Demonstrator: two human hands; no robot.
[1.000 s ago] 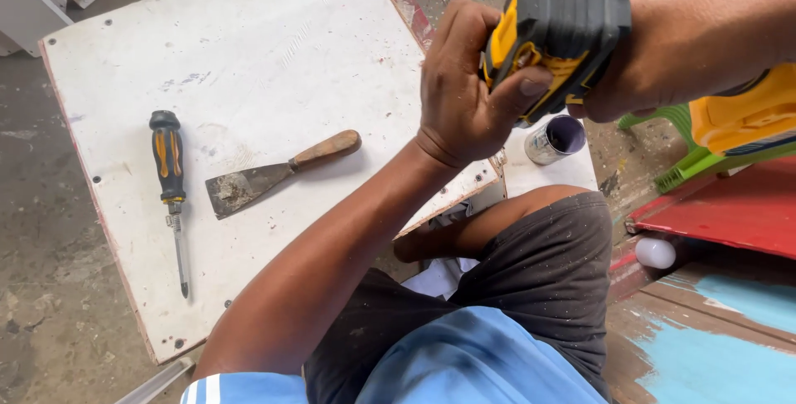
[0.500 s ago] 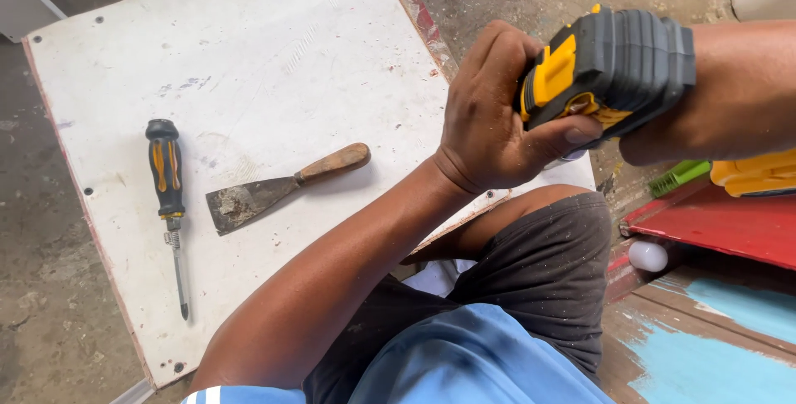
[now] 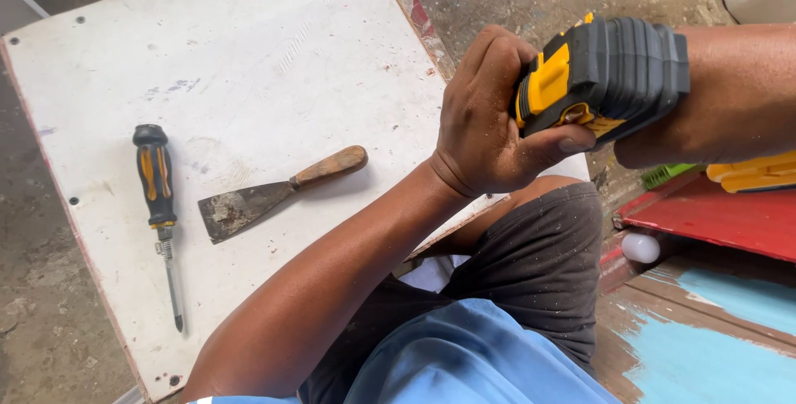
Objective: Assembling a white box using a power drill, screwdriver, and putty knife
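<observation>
Up at the right, above my knee and off the board's edge, I hold one black-and-yellow power-tool battery pack (image 3: 609, 77), its long axis running roughly left to right, ribbed black end toward the right. My left hand (image 3: 489, 126) is clamped around its yellow end, thumb pressed under it. My right hand is hidden behind the pack; only the forearm (image 3: 730, 93) shows, so I cannot tell its grip. Left of that, on the one white board (image 3: 249, 56), lie one putty knife (image 3: 278, 193), wooden handle pointing up-right, and one black-and-orange screwdriver (image 3: 159, 205), tip toward me. They lie near each other, not touching.
</observation>
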